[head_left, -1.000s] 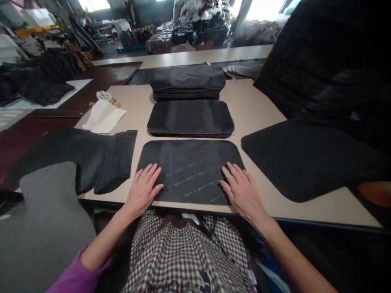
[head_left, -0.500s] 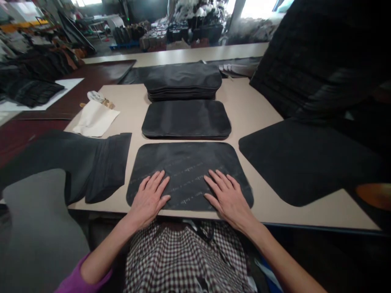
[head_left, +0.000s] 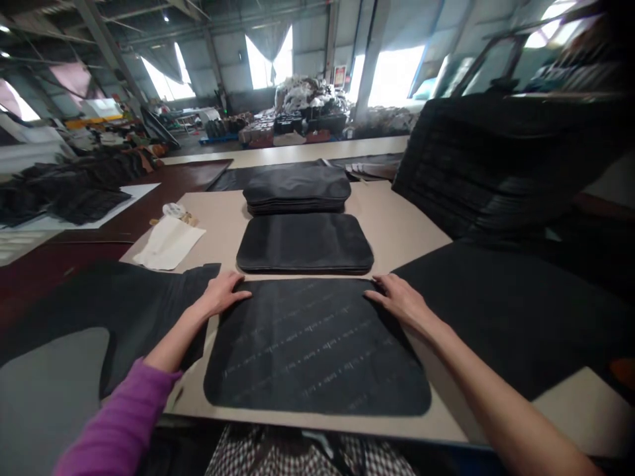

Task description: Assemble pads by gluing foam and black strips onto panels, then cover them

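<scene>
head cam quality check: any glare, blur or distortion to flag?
Head view: windows blown out white, backlighting the hall; wide-angle bend curves the table edges and darkens the corners; far clutter soft; left hand, right hand and printed lines on the mat fairly sharp, evenly lit, no hard shadows.

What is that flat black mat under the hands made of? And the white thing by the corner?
The black mat looks like thin felt or fabric-backed sheet: matte, limp, with faint printed lines across it. Both the left hand and right hand rest on its far corners. The white piece looks like soft cloth or paper; hard to tell which.
</scene>
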Action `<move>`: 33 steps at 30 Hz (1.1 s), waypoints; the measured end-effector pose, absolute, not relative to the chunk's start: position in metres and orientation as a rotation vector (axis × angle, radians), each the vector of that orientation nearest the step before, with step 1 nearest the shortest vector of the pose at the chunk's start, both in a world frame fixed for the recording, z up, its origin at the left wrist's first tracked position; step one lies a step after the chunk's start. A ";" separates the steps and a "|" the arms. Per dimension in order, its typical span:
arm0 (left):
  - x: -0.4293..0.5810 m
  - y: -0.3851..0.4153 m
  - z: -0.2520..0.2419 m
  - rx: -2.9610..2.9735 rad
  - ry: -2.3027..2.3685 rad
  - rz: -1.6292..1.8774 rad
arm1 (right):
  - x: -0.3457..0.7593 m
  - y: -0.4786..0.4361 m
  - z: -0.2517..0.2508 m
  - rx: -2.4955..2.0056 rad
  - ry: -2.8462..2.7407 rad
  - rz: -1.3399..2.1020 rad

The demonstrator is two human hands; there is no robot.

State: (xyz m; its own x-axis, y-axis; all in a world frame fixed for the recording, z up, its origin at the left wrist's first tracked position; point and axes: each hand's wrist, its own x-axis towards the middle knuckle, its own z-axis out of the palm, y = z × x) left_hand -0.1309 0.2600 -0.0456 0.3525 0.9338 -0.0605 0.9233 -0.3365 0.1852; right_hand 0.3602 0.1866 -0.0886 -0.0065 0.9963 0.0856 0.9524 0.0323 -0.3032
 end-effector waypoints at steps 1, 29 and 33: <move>-0.130 0.267 -0.046 2.417 1.676 0.062 | 0.361 0.194 -0.089 -2.004 -2.038 0.250; -0.143 0.117 -0.061 0.857 1.428 0.799 | 0.342 0.072 -0.070 -1.325 -0.874 1.621; -0.132 0.101 -0.040 0.700 1.309 0.864 | 0.332 0.058 -0.049 -1.286 -0.868 1.499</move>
